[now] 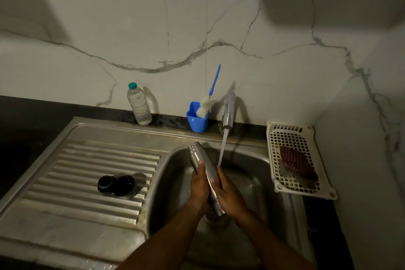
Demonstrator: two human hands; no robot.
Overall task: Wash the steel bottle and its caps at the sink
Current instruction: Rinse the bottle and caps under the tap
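Item: steel bottle (pixel 202 166) held tilted over sink (pixel 173 158) basin, mouth toward back rim, base near drain. Grip: left hand (pixel 199 186) and right hand (pixel 230 190) both wrapped round lower body, fingers curled on steel. Flow: water stream (pixel 222 149) falls just right of bottle. Two caps (pixel 106 183) lie on drainboard (pixel 87 158), left of basin. Recommend: shift body under stream, rotate while rubbing; wet steel likely slippery, keep grip firm.
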